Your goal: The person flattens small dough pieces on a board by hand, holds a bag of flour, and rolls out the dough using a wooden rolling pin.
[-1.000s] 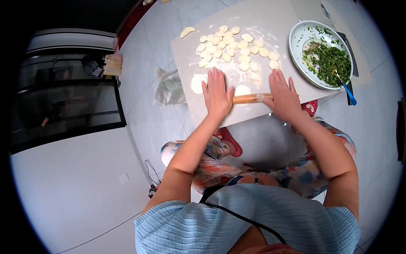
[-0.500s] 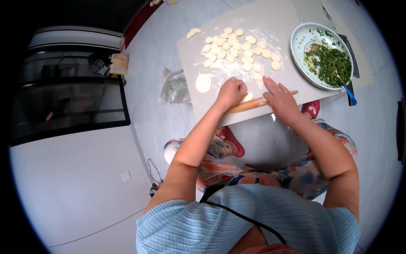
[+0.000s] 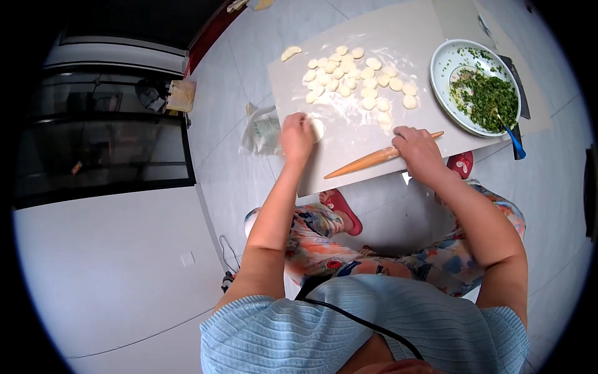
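My left hand is at the board's left edge, fingers curled at a flat round dough wrapper. Part of that wrapper is hidden beneath the hand. Toward the front edge, my right hand is closed over the thicker part of a tapered wooden rolling pin, whose thin end points left. Several small dough rounds lie grouped on the floured board, and a stretched dough piece lies just above my right hand.
A white bowl of chopped green filling stands at the right, with a blue-handled utensil leaning out. One folded dumpling sits at the far left corner. A plastic bag is beside the board. Below are slippered feet.
My left hand has moved left from the rolling pin to the wrapper at the board's edge. The dough by the pin is gone from there. My right hand's fingers have curled around the pin.
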Tool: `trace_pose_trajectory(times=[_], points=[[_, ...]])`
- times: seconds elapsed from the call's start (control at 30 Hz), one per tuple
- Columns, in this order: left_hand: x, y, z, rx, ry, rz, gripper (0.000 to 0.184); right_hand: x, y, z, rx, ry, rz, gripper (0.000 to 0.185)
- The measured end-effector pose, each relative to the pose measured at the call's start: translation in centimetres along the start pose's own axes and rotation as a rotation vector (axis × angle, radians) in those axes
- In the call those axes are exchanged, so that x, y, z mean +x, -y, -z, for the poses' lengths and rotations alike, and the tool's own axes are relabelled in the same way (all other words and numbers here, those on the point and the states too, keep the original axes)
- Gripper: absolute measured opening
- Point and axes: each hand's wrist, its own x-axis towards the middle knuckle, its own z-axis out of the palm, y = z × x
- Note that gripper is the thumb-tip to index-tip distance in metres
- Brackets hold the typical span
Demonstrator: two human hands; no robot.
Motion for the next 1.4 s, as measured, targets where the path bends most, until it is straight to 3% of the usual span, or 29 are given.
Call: trace_pose_trajectory(times=[0.07, 0.13, 0.3, 0.4, 0.47, 0.6, 0.67, 0.83, 0.93, 1.07, 1.13, 1.17, 1.23, 1.4], points=[[0.1, -4.2, -1.9, -0.189, 0.089, -0.234, 0.015, -0.1, 0.0, 0.4, -0.005, 0.048, -0.047, 0.026], [-0.2, -8.9, -3.8, -0.347, 0.221, -0.272, 0.017, -0.3, -0.5, -0.2, 0.021, -0.035, -0.057, 0.024], [-0.5, -13.5, -6.1, -0.131, 0.351, -0.318, 0.024, -0.6, -1.4, -0.6, 0.077, -0.032, -0.067, 0.023], [-0.4, -13.3, -5.7, -0.118, 0.437, -0.179, 0.026, -0.8, -1.6, -0.3, 0.072, -0.034, -0.061, 0.023], [-1.0, -12.9, -4.5, -0.303, 0.544, 0.054, 0.024, -0.8, -1.5, -0.1, 0.067, -0.029, -0.060, 0.023], [-4.5, -10.1, -3.2, -0.405, 0.491, -0.071, 0.021, -1.1, -1.4, 0.2, 0.053, 0.005, -0.060, 0.024], [-5.9, -8.8, -2.1, -0.304, 0.432, -0.335, 0.024, -1.1, -1.3, 0.2, 0.063, 0.009, -0.049, 0.025], [-7.8, -7.0, -0.6, -0.300, 0.345, -0.336, 0.029, -0.9, -1.1, -0.2, 0.117, 0.050, -0.035, 0.027], [-8.2, -5.8, -0.4, -0.382, 0.369, -0.182, 0.033, -0.6, -0.6, -0.3, 0.176, 0.012, -0.026, 0.026], [-7.4, -6.1, -1.1, 0.010, 0.270, -0.241, 0.046, -0.4, -0.6, -1.3, 0.185, 0.070, -0.083, 0.024], [-6.1, -6.3, -2.1, 0.141, 0.255, -0.245, 0.052, -0.4, 0.0, -1.6, 0.032, 0.020, -0.112, 0.041], [-5.4, -6.3, -2.6, 0.153, 0.297, -0.250, 0.056, -0.1, 0.1, -1.5, 0.032, 0.024, -0.111, 0.041], [-3.5, -6.4, -3.7, 0.165, 0.343, -0.258, 0.061, 0.5, 0.3, -1.3, -0.142, 0.020, -0.190, 0.064], [2.4, -6.1, -7.3, 0.173, 0.164, -0.195, 0.064, 3.5, -0.2, -1.4, -0.310, -0.029, -0.302, 0.074]])
